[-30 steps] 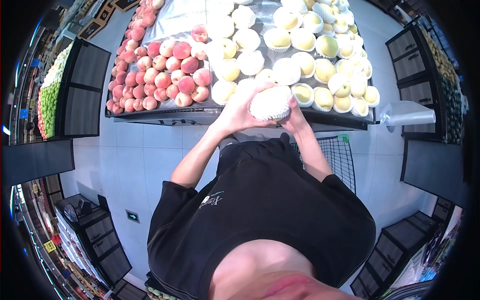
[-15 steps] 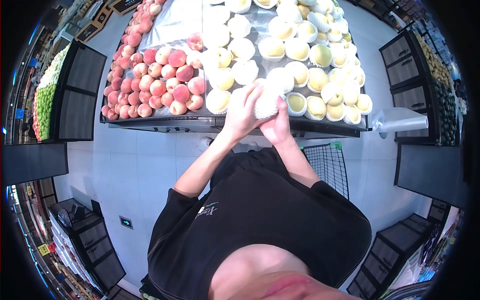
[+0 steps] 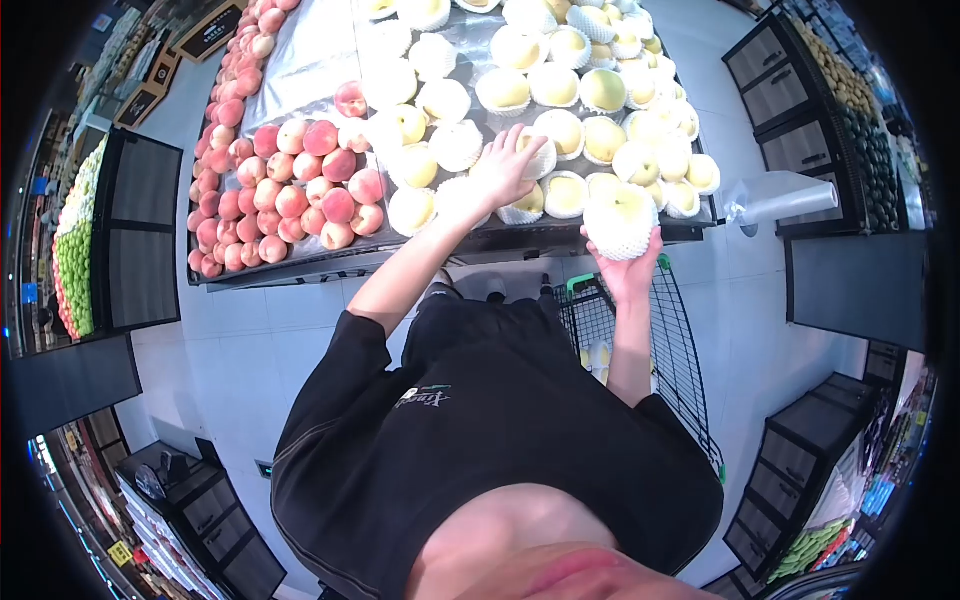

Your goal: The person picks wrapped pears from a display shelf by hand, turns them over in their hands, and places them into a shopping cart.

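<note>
My right hand (image 3: 628, 270) holds a pale yellow pear (image 3: 620, 222) in a white foam net, raised in front of the display's near edge. Its fingers are wrapped under the fruit, partly hidden by it. My left hand (image 3: 503, 172) reaches over the netted pears on the display, fingers stretched out and apart. Its fingertips lie at or just over a netted pear (image 3: 541, 158); whether they touch it I cannot tell. More netted pears (image 3: 562, 195) sit in rows around this hand.
Pink-red peaches (image 3: 291, 202) fill the left part of the display stand (image 3: 330, 262). A roll of clear plastic bags (image 3: 785, 203) sticks out at its right corner. Below my right arm stands a wire shopping cart (image 3: 675, 340) with some yellow fruit inside. Dark cabinets (image 3: 148, 230) flank the aisle.
Both hands were together around a netted pear; now they are apart. My right hand has moved right with a netted pear, and my left hand has opened over the display. The view has shifted.
</note>
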`<state>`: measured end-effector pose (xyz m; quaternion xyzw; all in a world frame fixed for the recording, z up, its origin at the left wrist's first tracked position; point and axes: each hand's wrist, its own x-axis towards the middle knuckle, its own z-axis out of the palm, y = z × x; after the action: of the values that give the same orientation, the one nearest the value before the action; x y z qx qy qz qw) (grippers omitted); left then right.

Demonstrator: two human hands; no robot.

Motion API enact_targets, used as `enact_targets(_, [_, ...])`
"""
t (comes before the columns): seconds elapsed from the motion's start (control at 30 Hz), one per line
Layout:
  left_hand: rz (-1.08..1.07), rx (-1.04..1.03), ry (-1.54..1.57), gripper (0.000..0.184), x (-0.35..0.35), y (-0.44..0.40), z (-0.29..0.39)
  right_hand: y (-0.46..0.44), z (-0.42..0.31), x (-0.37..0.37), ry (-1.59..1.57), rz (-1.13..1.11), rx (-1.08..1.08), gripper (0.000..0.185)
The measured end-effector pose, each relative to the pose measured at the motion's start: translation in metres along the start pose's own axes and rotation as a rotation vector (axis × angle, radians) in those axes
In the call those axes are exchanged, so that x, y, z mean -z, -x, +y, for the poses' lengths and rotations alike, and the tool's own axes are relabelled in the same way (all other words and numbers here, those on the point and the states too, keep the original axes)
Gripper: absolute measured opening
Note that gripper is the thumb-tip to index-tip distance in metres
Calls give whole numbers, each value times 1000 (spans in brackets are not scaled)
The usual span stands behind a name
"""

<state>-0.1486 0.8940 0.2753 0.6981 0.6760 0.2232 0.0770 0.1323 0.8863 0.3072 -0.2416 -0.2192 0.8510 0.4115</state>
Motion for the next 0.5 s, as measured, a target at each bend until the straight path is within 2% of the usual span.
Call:
enact_targets(0.13, [-79,72,-20,84,-14,-20,9,38,2,-1,-121,0,122,85])
enact_targets(0.27, [-141,86,82,84,-11,-25,0,71,29,-14,-299,155,187,84])
enact_targets(0.33, [-178,98,139,85,-10,-30,-6,79,47,-18,-371,139,205,76])
enact_targets(0.37, [-88,80,148,85,-17,-30,-11,83,57,-20,-375,131,219,75])
enact_targets(0.47, [156,61,512,81,-10,-30,-24,93,79,-33,-379,100,233,75])
enact_targets(0.5, [120,148,638,75,9,-28,-22,95,84,-38,-375,108,235,76])
